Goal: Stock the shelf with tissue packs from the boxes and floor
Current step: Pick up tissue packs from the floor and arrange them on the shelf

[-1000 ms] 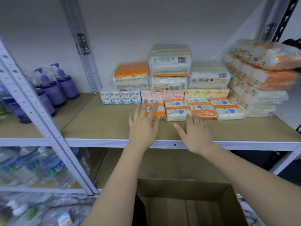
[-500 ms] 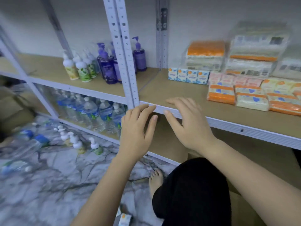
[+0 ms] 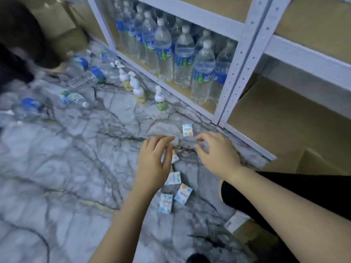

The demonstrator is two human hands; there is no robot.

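Note:
Several small blue-and-white tissue packs lie scattered on the marble floor. One tissue pack (image 3: 187, 129) lies just beyond my fingertips. Another pack (image 3: 174, 157) is partly hidden under my left hand (image 3: 153, 164). Three more lie nearer me: one pack (image 3: 173, 178), one pack (image 3: 183, 193) and one pack (image 3: 166, 203). My left hand hovers over the floor with loosely spread fingers and holds nothing. My right hand (image 3: 216, 152) reaches down beside it, fingers relaxed and empty. The shelf (image 3: 245, 54) stands at the right.
Upright water bottles (image 3: 182, 56) fill the bottom shelf level. Loose water bottles (image 3: 74, 95) and white pump bottles (image 3: 139, 92) lie on the floor to the left. A cardboard box (image 3: 319, 162) sits under the shelf at right. My dark-clothed knee (image 3: 284, 190) is beside it.
The view has swung down from the shelf to the floor. Both hands have dropped from the shelf edge to just above the scattered tissue packs.

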